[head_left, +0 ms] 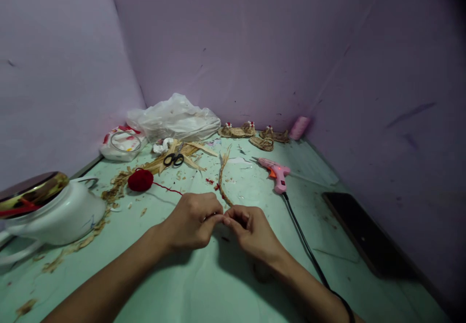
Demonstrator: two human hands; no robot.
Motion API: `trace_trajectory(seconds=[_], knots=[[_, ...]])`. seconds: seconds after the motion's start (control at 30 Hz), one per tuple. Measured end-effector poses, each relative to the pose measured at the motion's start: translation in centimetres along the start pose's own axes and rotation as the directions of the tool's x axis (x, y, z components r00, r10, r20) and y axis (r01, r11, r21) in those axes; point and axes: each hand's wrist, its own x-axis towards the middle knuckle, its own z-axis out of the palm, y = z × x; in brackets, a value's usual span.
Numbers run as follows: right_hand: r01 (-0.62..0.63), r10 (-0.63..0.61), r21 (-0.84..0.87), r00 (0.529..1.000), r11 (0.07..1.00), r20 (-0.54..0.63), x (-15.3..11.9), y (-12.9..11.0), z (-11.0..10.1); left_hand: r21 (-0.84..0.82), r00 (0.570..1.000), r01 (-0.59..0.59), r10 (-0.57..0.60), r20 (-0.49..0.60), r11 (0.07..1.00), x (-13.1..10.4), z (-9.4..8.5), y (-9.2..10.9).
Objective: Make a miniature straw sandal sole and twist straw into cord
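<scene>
My left hand (194, 218) and my right hand (253, 228) meet fingertip to fingertip low over the table, both closed in a pinch. A thin braided cord of dried plant fibre (222, 179) runs from its frayed far end to the fingers of my right hand. Red yarn (165, 187) trails from a red yarn ball (141, 180) and passes behind my left hand. The fingers hide the spot where yarn and cord come together. Small red scraps (210, 181) lie just left of the cord.
Right of my hands lies a pink glue gun (274, 171) with its black cable (302, 233), then a dark phone (364, 235). Scissors (174, 159) rest on dried fibre strips. Small woven sandals (236, 131) and a plastic bag (178, 119) line the back. A white pot (69, 211) stands left.
</scene>
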Motion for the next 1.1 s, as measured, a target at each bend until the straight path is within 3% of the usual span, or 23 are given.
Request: trace_trajectory(seconds=[0.13, 0.2, 0.27, 0.37, 0.47, 0.53, 0.6, 0.7, 0.77, 0.83, 0.93, 1.0, 1.1], knots=[[-0.037, 0.017, 0.178, 0.994, 0.983, 0.111, -0.4, -0.9, 0.2, -0.311, 0.972, 0.237, -0.224, 0.077, 0.92, 0.5, 0.0, -0.6], [-0.069, 0.046, 0.301, 0.996, 0.951, 0.081, -0.5, -1.2, 0.2, -0.469, 0.941, 0.335, -0.319, 0.115, 0.818, 0.7, 0.4, -0.9], [-0.059, 0.066, 0.375, 0.998, 0.925, -0.006, -0.4, -1.3, 0.2, -0.546, 0.923, 0.362, -0.371, 0.098, 0.756, 0.7, 1.0, -0.9], [-0.002, 0.067, 0.365, 0.984, 0.931, -0.164, -0.1, -0.8, 0.3, -0.401, 0.94, 0.309, -0.34, -0.007, 0.862, 0.2, 2.3, -0.2], [0.016, 0.056, 0.235, 0.954, 0.972, -0.294, 0.1, -0.1, 0.3, -0.043, 0.989, 0.116, -0.119, -0.092, 0.992, -0.5, 3.2, 0.8], [0.036, -0.011, 0.066, 0.941, 0.997, -0.338, 0.2, 0.2, 0.3, 0.163, 0.995, -0.023, 0.039, -0.092, 0.986, -0.8, 3.1, 1.1], [0.086, -0.121, -0.128, 0.947, 0.988, -0.299, 0.0, 0.2, 0.2, 0.278, 0.989, -0.116, 0.135, -0.052, 0.954, -0.8, 2.5, 1.0], [0.212, -0.247, -0.267, 0.963, 0.94, -0.108, -0.4, -0.2, 0.1, 0.227, 0.996, -0.086, 0.091, -0.012, 0.97, -0.4, 1.0, 0.2], [0.252, -0.252, -0.186, 0.967, 0.95, 0.022, -0.7, -0.7, 0.0, 0.028, 0.998, 0.047, -0.048, 0.032, 0.999, 0.0, 0.2, -0.4], [0.193, -0.193, 0.001, 0.98, 0.981, 0.054, -0.9, -1.1, 0.0, -0.23, 0.981, 0.185, -0.166, 0.103, 0.955, 0.2, 0.1, -0.8], [0.062, -0.044, 0.232, 0.995, 0.971, -0.085, -0.7, -1.2, 0.2, -0.396, 0.963, 0.264, -0.265, 0.053, 0.88, 0.1, 1.3, -0.7], [0.021, 0.035, 0.266, 0.978, 0.964, -0.204, -0.4, -1.1, 0.3, -0.295, 0.961, 0.241, -0.269, -0.059, 0.925, -0.2, 2.6, -0.2], [0.002, 0.07, 0.223, 0.947, 0.975, -0.314, 0.1, -0.7, 0.5, -0.007, 0.981, 0.105, -0.105, -0.162, 0.994, -0.7, 4.0, 0.6]])
